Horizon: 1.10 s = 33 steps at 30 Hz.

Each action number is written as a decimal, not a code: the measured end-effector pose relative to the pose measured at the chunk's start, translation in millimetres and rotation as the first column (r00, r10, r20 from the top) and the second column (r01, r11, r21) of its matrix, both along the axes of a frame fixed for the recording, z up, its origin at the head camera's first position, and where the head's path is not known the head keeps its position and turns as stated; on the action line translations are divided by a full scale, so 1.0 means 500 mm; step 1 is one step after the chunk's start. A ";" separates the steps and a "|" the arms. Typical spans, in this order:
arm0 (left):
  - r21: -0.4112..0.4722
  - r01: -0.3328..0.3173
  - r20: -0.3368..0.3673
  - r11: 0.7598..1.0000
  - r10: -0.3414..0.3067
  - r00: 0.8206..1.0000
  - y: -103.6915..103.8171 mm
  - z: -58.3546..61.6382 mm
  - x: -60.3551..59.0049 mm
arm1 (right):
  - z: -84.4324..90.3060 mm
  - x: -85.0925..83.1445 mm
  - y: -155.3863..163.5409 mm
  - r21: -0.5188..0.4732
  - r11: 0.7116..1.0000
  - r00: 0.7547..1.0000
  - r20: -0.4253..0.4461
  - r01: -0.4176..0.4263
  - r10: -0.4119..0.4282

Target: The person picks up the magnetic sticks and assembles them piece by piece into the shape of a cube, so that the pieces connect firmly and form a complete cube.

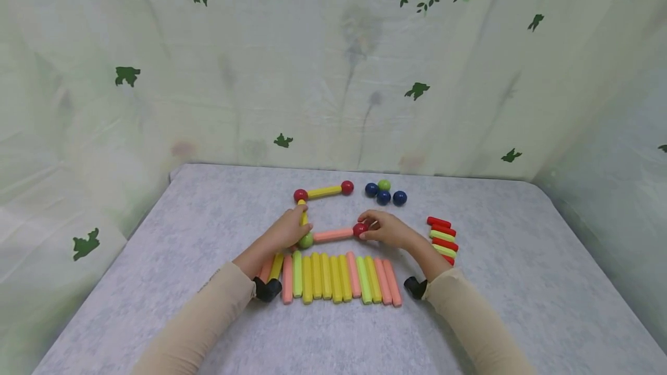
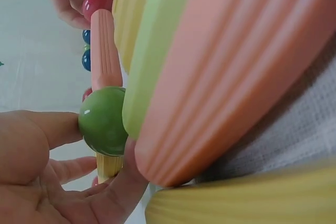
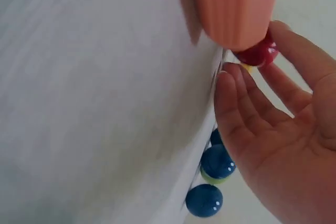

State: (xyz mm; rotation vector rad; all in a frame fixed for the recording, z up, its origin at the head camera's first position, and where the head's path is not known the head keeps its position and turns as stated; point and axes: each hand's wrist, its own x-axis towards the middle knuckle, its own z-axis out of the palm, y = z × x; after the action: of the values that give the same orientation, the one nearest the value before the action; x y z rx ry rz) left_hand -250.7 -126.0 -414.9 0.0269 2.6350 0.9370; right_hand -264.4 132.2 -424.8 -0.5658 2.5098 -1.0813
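Curling its fingers round the green ball (image 1: 305,241) near the desk's (image 1: 521,282) middle, the left hand (image 1: 288,229) half hides a yellow rod (image 1: 303,217), while the right hand (image 1: 384,228) pinches the red ball (image 1: 359,229) ending the pink rod (image 1: 333,235).

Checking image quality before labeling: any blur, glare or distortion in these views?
Head view: sharp, even soft light, wide-angle bend at the table edges. Left wrist view: green ball crisp with small glare spots, near sticks soft and oversized. Right wrist view: pink stick and cloth blurred; blue balls show highlights.
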 end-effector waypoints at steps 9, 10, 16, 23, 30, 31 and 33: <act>0.143 -0.032 0.042 0.989 0.026 0.999 -0.010 -0.003 -0.011 | 0.035 0.094 0.045 0.223 0.972 0.997 -0.022 0.076 -0.073; 0.150 -0.030 0.043 0.988 0.024 0.999 -0.011 -0.004 -0.013 | 0.036 0.110 0.051 0.249 0.966 0.998 -0.001 0.067 -0.069; 0.173 0.023 0.020 0.985 -0.027 0.999 -0.020 -0.001 -0.022 | 0.025 0.183 0.058 0.344 0.938 0.995 0.065 0.044 -0.070; 0.187 0.020 0.053 0.982 -0.030 0.998 -0.030 -0.004 -0.033 | 0.023 0.170 0.051 0.350 0.927 0.989 0.011 0.134 -0.147; 0.198 0.019 0.061 0.980 -0.032 0.998 -0.034 -0.001 -0.031 | 0.050 0.057 0.035 -0.093 0.965 0.969 0.066 0.245 -0.239; 0.197 0.023 0.057 0.980 -0.035 0.998 -0.034 -0.001 -0.031 | 0.053 0.041 0.028 -0.144 0.956 0.966 0.070 0.255 -0.247; 0.192 0.022 0.056 0.981 -0.034 0.998 -0.034 -0.001 -0.031 | 0.055 0.012 0.011 -0.212 0.940 0.963 0.076 0.268 -0.258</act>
State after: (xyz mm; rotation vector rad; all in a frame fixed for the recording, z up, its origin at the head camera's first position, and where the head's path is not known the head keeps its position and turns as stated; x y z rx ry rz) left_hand -266.1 -142.9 -415.2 0.0816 2.4750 1.1605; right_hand -258.4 137.7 -397.3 -0.2595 2.4909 -1.4667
